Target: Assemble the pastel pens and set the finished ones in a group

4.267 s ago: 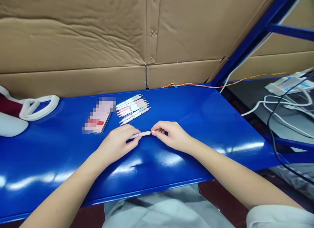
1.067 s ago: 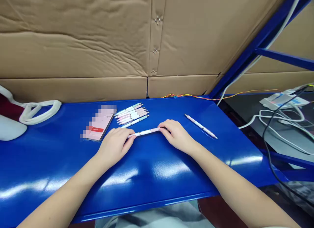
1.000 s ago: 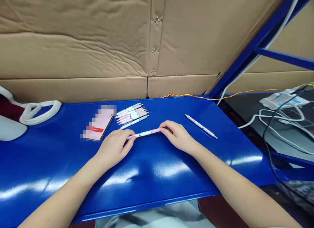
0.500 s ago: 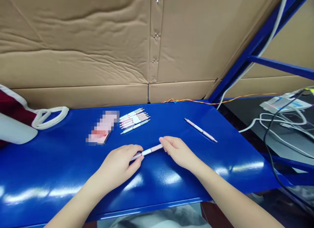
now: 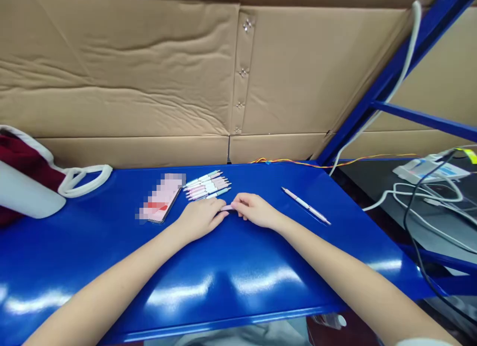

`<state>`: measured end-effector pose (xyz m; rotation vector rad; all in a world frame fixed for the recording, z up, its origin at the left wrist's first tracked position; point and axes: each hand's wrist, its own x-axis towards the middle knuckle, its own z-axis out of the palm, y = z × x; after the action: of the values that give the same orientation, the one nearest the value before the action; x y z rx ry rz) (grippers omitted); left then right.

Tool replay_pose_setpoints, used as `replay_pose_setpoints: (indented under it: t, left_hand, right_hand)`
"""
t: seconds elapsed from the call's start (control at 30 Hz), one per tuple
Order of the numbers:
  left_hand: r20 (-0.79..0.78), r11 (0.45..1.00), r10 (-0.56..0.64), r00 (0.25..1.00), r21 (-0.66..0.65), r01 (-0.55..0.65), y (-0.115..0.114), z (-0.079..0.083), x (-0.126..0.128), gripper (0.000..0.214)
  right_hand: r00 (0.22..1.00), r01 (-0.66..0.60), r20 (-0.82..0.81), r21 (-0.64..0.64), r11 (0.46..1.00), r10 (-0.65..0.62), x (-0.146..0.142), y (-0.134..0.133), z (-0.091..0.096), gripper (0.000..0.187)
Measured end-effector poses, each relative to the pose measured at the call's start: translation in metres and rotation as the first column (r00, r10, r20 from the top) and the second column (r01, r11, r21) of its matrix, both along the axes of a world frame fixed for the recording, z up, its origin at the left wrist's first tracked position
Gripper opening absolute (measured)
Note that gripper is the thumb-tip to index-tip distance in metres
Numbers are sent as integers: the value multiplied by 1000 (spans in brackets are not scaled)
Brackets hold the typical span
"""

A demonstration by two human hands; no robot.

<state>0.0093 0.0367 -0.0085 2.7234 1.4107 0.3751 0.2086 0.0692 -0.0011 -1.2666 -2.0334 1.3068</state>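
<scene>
Between my two hands is a pale pink pen [image 5: 227,208], mostly covered by fingers. My left hand [image 5: 203,217] is closed over one end of it, and my right hand [image 5: 253,209] pinches the other end. Just beyond my left hand lies a row of several pastel pens [image 5: 208,183], side by side with tips toward the right. One pink and white pen [image 5: 306,206] rests alone on the blue table [image 5: 261,256], right of my right hand. A pink notepad-like item [image 5: 164,197], partly blurred out, sits left of the row.
On the left are a white cylinder [image 5: 32,192] and a dark red bag [image 5: 26,152] with white straps. Tan cardboard [image 5: 149,102] walls the back. At the right stand a blue frame [image 5: 354,122], white cables [image 5: 402,187] and a black cable [image 5: 408,221].
Both hands have moved forward with the pen, up to the row of pens. They are closer together, and less of the held pen shows.
</scene>
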Motion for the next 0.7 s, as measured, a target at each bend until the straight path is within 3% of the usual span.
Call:
replay_pose_setpoints:
  t: [0.23,0.37,0.53,0.7]
  left_hand:
    - [-21,995,8,1000,98,-6,3,-15,0,24]
    - [15,991,-25,1000,130,23,1,-16,-2,23]
    - [71,975,-116,991,201,100,1,-21,-3,29]
    - [91,984,-123,988,142,109,4,-24,-4,32]
  right_hand:
    - [997,-71,35,6,997,71,10,4,-6,25]
    - [991,-108,97,143,984,95,10,0,-6,27]
    - [974,-187,198,403,896,114,9,-3,-13,24]
    - [951,-234,296,520,822,83,12,-2,-19,16]
